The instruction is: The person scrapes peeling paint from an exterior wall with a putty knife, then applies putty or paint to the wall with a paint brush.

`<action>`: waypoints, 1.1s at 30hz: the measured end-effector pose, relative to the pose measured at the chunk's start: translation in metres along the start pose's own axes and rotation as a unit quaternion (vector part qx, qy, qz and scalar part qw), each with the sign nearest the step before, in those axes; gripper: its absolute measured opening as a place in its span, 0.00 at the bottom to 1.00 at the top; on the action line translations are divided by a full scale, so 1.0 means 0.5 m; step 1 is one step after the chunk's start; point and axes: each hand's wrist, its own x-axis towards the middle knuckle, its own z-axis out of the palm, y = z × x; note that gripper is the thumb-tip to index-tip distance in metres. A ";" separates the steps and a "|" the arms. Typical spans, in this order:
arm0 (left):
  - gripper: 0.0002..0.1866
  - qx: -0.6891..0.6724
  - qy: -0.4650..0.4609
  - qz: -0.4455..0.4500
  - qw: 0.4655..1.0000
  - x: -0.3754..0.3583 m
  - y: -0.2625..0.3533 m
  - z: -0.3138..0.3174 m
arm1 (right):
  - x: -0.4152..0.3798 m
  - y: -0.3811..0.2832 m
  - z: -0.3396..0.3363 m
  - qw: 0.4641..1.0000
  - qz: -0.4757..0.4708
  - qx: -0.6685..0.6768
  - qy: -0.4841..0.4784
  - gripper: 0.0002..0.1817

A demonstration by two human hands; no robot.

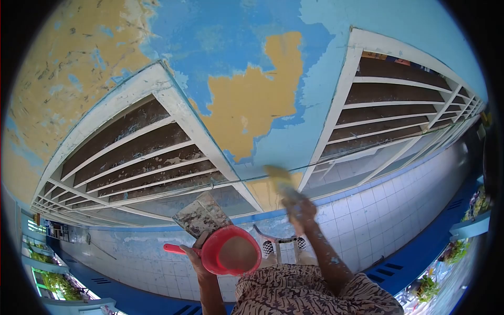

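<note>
My left hand (195, 255) holds a red dipper (231, 251) by its side and handle, with a pale brown mix inside it. A square, stained plate (201, 215) sticks out beyond the dipper from the same hand. My right hand (303, 211) is closed round a tool with a yellowish blade or head (279, 178), blurred by motion, close to the lower part of the wall between two windows. Blue paint and bare tan patches (247, 105) cover the wall (220, 31) above.
White-barred windows stand left (173, 107) and right (338, 100). Below lies a tiled floor (357, 226) with a blue border. A narrow support (286, 252) is by my checkered shoes. Plants (426, 289) grow beyond the railing.
</note>
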 end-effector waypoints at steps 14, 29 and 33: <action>0.53 0.010 -0.010 -0.032 0.999 0.015 -0.029 -0.020 | 0.047 -0.043 0.073 0.979 -0.138 -0.007 -0.151 0.17; 0.52 -0.021 -0.018 -0.006 1.000 0.029 -0.062 -0.001 | 0.114 0.025 -0.042 0.974 -0.190 -0.112 -0.040 0.08; 0.53 -0.003 -0.033 -0.016 0.999 0.042 -0.063 -0.003 | 0.176 -0.012 -0.099 0.984 -0.118 -0.014 -0.130 0.12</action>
